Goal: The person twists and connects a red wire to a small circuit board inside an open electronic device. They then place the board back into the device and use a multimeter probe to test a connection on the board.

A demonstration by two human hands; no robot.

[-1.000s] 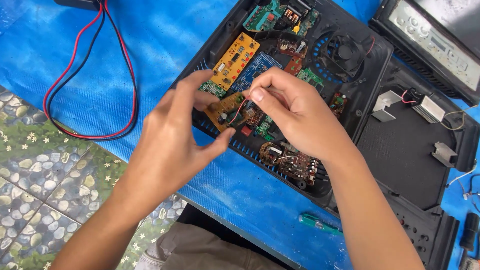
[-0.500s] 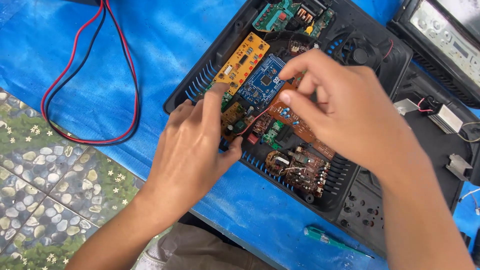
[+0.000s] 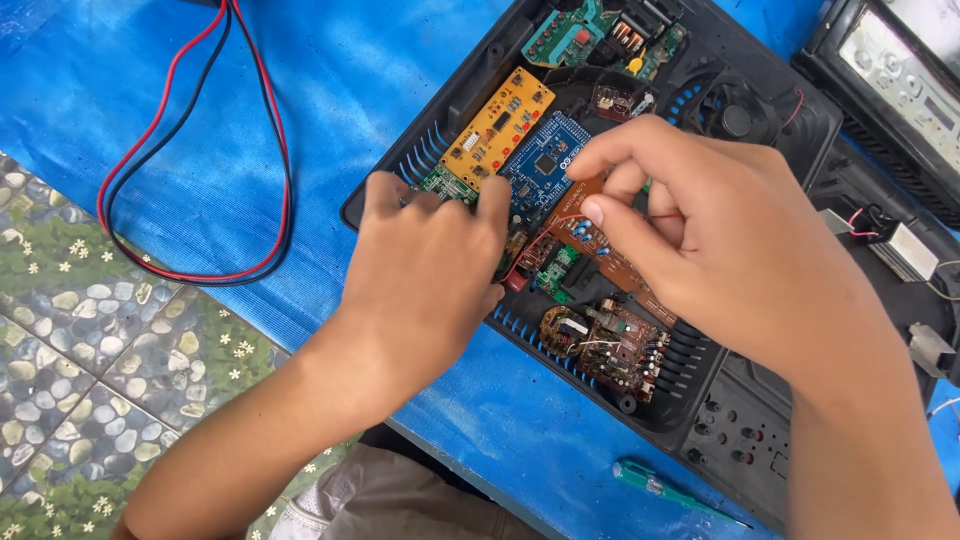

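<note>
Left hand (image 3: 425,265) | we press curled fingers on the boards beneath; right hand (image 3: 720,235) | we pinch the brown rectangular circuit board (image 3: 610,255), tilted over the open black plastic casing (image 3: 470,90) | judgement: lift gently, minding wires; blue square board (image 3: 545,160) just beyond our fingertips.

One head-worn camera looks steeply down from close above the table (image 3: 300,110), facing its far edge. The black case (image 3: 760,440) fills the right half; tiled floor (image 3: 90,360) shows past the table's near-left edge.
</note>
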